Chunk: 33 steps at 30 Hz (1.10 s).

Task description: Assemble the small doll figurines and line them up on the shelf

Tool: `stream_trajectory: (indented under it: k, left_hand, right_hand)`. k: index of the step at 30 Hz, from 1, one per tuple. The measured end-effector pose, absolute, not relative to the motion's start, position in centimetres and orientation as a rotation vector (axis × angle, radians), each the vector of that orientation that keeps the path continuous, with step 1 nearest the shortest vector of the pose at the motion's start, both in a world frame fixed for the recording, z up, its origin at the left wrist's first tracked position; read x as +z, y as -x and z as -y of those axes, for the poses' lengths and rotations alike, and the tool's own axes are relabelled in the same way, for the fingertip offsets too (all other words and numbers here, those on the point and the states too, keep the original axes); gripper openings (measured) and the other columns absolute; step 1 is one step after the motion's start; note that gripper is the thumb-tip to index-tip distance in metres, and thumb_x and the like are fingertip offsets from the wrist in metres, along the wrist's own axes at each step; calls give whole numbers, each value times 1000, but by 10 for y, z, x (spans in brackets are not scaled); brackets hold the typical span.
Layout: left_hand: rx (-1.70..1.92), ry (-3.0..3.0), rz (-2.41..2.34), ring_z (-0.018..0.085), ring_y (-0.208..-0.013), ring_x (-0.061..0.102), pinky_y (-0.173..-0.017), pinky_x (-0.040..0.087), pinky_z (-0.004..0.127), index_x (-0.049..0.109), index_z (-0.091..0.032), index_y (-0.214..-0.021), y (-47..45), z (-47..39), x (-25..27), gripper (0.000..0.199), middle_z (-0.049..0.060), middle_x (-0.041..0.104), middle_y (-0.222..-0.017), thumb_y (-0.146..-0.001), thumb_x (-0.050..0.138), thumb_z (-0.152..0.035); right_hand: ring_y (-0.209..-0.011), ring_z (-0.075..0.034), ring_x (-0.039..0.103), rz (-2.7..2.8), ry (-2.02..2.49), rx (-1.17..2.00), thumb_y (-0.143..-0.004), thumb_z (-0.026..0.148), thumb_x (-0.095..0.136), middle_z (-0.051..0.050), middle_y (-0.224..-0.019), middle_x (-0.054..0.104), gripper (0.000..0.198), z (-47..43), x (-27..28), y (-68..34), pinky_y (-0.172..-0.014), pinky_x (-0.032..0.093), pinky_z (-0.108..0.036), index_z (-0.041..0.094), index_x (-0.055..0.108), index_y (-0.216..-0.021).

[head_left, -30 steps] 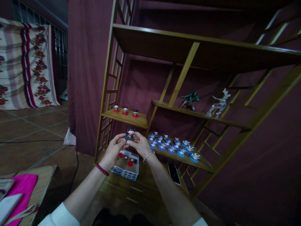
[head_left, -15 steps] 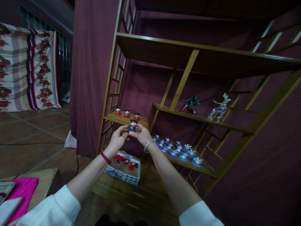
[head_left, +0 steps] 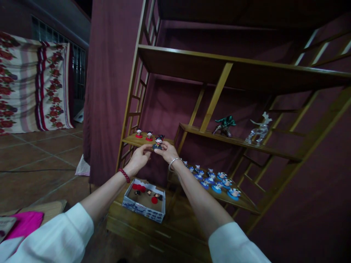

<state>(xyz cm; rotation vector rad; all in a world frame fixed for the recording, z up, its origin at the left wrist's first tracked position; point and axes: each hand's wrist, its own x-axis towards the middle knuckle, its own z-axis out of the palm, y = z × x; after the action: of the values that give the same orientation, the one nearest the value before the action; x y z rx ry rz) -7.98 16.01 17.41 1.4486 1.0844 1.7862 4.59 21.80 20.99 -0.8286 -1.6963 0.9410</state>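
A small black-haired figurine (head_left: 158, 141) on a dark round base is held up between my hands, in front of the left shelf board (head_left: 131, 139). My right hand (head_left: 168, 152) pinches its base from the right. From the left, my left hand (head_left: 139, 159) has its fingertips at the base's edge, fingers bent. Behind, on that board, two similar figurines (head_left: 149, 136) with red bases stand upright; another is mostly hidden by the held one. Below my hands, an open cardboard box (head_left: 144, 211) contains several more figurines and red bases.
Several blue-based figurines (head_left: 217, 187) stand in rows on the lower right shelf. Above them are a green-caped figure (head_left: 226, 125) and a clear deer figure (head_left: 259, 130). Wooden uprights (head_left: 216, 96) divide the shelving. A bright pink cloth (head_left: 27, 223) lies at lower left.
My hands have moved slightly right with the figurine, which now covers most of the third red-based one. The whole view has shifted a little, showing the box more fully.
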Motion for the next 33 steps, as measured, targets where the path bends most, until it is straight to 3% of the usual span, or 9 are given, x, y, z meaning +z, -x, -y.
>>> stream_trajectory:
  k: [5, 9, 19, 33]
  left_hand:
    - [1714, -1739, -1408, 18, -89, 59, -84, 44, 30, 64, -18, -97, 84, -173, 179, 31, 6, 67, -95, -71, 49, -11]
    - [1559, -1919, -1651, 20, -95, 57, -91, 39, 31, 63, -17, -101, 82, -176, 191, 33, 7, 65, -102, -74, 46, -12]
    - [1244, -2082, -1816, 22, -101, 55, -89, 39, 31, 62, -17, -106, 75, -214, 206, 35, 10, 64, -105, -78, 42, -16]
    - [1076, -2165, -1761, 19, -93, 59, -80, 42, 24, 59, -21, -113, 66, -266, 219, 42, 8, 66, -101, -74, 45, -15]
  right_hand:
    - [-85, -14, 62, 1657, 915, 847, -56, 12, 66, -8, -97, 65, 39, -236, 207, -51, -86, 44, -31, 13, 53, -92]
    - [-85, -14, 62, 1660, 1012, 708, -58, 14, 65, -8, -99, 65, 41, -253, 202, -55, -82, 45, -30, 13, 52, -97]
    - [-85, -15, 62, 1716, 1301, 349, -64, 19, 63, -4, -92, 67, 36, -272, 202, -62, -79, 44, -28, 18, 53, -98]
    - [-89, -24, 62, 1708, 1570, 121, -68, 19, 59, -15, -95, 64, 34, -278, 216, -57, -77, 45, -30, 13, 51, -100]
